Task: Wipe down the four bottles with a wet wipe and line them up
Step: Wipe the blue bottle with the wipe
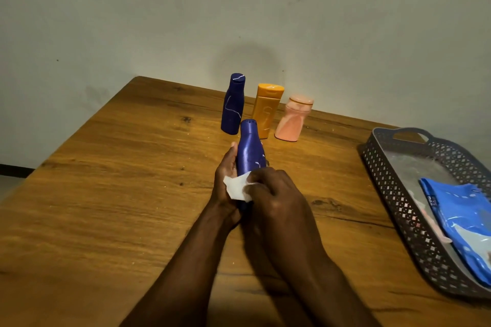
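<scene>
Your left hand (225, 178) was wrapped round the lower body of a blue bottle (249, 150), thumb up along its left side, holding it above the table (119, 194) with the cap end pointing away from you and a little upward. Your right hand (276, 194) was closed over a white wipe (237, 188), pressing it against the bottle's lower part, just where your left palm met it. A crumpled corner of the wipe stuck out to the left between your two hands. The base of the bottle was hidden behind your hands, so I could not tell whether it touched the table.

Beyond your hands, three more bottles stood upright in a row near the table's far edge, close to the wall (239, 8). A dark blue bottle (233, 105) was on the left, an orange bottle (265, 110) in the middle, and a pink bottle (292, 119) on the right. The dark blue one and the orange one stood just beside each other; the pink one stood a little apart.

To your right, well apart from the bottles, a dark perforated tray (398, 199) with a handle cut-out sat on the table. Inside it lay a blue pack (462, 212), flat on the bottom toward the near end.
</scene>
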Demonstrator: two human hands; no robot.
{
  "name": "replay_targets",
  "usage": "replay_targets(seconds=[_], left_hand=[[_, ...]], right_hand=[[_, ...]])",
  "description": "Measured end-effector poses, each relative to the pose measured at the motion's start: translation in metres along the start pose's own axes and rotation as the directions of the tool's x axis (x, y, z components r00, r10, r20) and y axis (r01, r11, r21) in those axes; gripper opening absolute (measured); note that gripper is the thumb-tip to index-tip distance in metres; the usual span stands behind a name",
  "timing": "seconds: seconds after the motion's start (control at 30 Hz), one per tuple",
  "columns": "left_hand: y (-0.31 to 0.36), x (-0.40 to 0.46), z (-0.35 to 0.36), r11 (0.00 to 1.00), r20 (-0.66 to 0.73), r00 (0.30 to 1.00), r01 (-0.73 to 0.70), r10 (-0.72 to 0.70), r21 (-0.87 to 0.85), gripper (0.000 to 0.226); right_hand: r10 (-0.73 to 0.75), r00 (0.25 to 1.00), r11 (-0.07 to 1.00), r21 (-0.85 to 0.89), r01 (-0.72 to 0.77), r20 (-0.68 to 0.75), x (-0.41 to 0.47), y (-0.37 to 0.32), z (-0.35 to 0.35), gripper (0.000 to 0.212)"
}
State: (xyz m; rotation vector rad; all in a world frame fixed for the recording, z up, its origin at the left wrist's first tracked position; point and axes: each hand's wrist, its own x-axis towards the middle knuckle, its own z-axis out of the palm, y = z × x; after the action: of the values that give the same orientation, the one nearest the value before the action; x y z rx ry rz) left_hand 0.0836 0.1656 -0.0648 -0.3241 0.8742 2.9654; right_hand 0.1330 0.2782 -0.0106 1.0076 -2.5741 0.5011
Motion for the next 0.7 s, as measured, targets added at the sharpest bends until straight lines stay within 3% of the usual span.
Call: replay_targets(seconds=[0.1,0.2,0.27,0.4,0.5,0.6,0.7], left_hand=[[-0.004,0.0,0.0,0.999,-0.023,0.999,-0.026,0.026,-0.019,0.047],[-0.006,0.004,-0.003,0.997,-0.038,0.996,-0.074,0.076,0.035,0.044],[-0.006,0.005,-0.002,0.991,-0.035,0.996,-0.073,0.077,0.112,0.041],[-0.006,0.001,0.003,0.98,-0.058,0.99,-0.12,0.13,0.159,0.033],[-0.007,0.001,0.004,0.981,-0.063,0.992,-0.102,0.114,0.165,0.034],[-0.003,-0.003,0.003,0.997,-0.024,0.998,-0.054,0.056,0.053,0.043],[0.0,-0.001,0.002,0.998,-0.001,0.999,-0.033,0.033,0.052,0.053]], right_hand=[[0.014,0.992,0.993,0.117,0.001,-0.128,0.022,0.005,-0.016,0.031],[0.06,0.973,0.99,0.141,-0.029,-0.223,0.057,0.01,-0.025,0.04],[0.111,0.974,0.978,0.199,-0.071,-0.198,0.078,0.016,-0.019,0.039],[0.108,0.99,0.977,0.192,-0.09,-0.088,0.078,0.019,0.012,0.014],[0.023,0.991,0.992,0.124,-0.006,-0.133,0.052,0.013,0.019,0.016],[0.005,0.993,0.993,0.117,0.009,-0.119,0.02,0.009,0.019,0.021],[-0.056,0.998,0.998,-0.017,0.055,-0.025,-0.008,0.0,0.016,0.036]])
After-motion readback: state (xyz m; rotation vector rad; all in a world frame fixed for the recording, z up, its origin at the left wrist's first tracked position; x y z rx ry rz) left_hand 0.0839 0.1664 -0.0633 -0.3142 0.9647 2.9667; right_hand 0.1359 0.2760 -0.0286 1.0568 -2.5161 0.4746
